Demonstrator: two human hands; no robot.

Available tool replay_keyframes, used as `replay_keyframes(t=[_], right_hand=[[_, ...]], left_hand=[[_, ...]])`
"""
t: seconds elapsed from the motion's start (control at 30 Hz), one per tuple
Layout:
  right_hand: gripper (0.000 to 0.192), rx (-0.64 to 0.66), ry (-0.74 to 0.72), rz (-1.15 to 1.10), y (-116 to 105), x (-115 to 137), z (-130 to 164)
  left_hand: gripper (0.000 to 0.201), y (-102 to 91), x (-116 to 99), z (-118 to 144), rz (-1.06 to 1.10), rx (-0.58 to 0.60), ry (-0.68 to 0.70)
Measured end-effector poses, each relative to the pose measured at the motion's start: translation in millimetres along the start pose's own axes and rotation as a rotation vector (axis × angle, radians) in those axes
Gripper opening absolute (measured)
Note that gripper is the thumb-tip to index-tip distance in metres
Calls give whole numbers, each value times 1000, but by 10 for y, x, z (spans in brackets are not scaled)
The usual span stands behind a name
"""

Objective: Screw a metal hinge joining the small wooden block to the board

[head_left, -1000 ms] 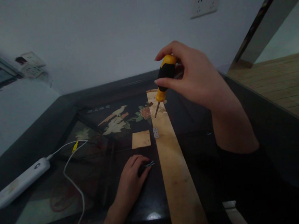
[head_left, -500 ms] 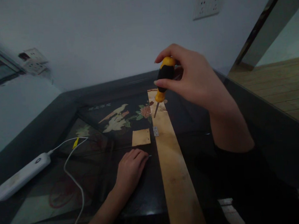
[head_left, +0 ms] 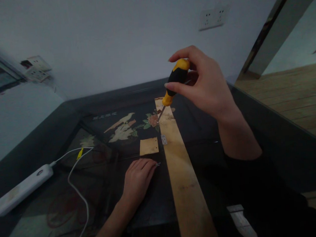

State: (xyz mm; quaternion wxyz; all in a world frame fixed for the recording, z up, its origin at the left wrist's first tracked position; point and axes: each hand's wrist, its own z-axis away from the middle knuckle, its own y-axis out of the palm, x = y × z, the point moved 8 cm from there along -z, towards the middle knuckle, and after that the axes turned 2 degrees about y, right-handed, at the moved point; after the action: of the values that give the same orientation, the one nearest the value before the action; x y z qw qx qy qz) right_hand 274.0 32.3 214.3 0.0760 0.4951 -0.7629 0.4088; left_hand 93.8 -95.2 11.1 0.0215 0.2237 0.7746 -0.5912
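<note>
My right hand point(head_left: 204, 82) grips a yellow-and-black screwdriver point(head_left: 175, 82) in the air, its tip pointing down-left over the far end of a long wooden plank point(head_left: 182, 174). A small metal hinge point(head_left: 164, 139) lies on the plank's left edge beside a small square wood piece point(head_left: 148, 146). My left hand point(head_left: 138, 179) rests palm down on the dark glass table point(head_left: 202, 130), fingertips on a small metal part point(head_left: 158, 164) just left of the plank.
A white power strip point(head_left: 19, 190) with a white cable point(head_left: 76, 182) lies at the left of the table. Wall sockets point(head_left: 213, 17) sit on the wall behind. A doorway and wooden floor point(head_left: 297, 98) open to the right.
My left hand flattened over the small metal part and shifted slightly toward the square wood piece. The screwdriver stayed raised, with its tip drifting a little to the left.
</note>
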Motion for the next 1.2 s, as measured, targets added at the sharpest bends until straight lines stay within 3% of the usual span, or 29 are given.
replay_keyframes(t=[0.13, 0.3, 0.4, 0.53, 0.8, 1.2], right_hand=[[35, -148, 71, -130, -70, -226, 123], [35, -361, 258, -447, -58, -939, 503], [37, -452, 439, -673, 82, -1400, 844], [41, -544, 634, -847, 250, -1777, 1214], [32, -506, 710, -864, 339, -1852, 1277], [31, -439, 756, -846, 438, -1933, 1328]], left_hand=[[12, -105, 53, -118, 195, 28, -77], [8, -235, 83, -558, 394, -10, -81], [8, -168, 122, -787, 477, -97, -13], [10, 62, 226, -831, 492, -149, 42], [23, 207, 221, -773, 320, -67, 252], [21, 233, 199, -787, 238, -109, 340]])
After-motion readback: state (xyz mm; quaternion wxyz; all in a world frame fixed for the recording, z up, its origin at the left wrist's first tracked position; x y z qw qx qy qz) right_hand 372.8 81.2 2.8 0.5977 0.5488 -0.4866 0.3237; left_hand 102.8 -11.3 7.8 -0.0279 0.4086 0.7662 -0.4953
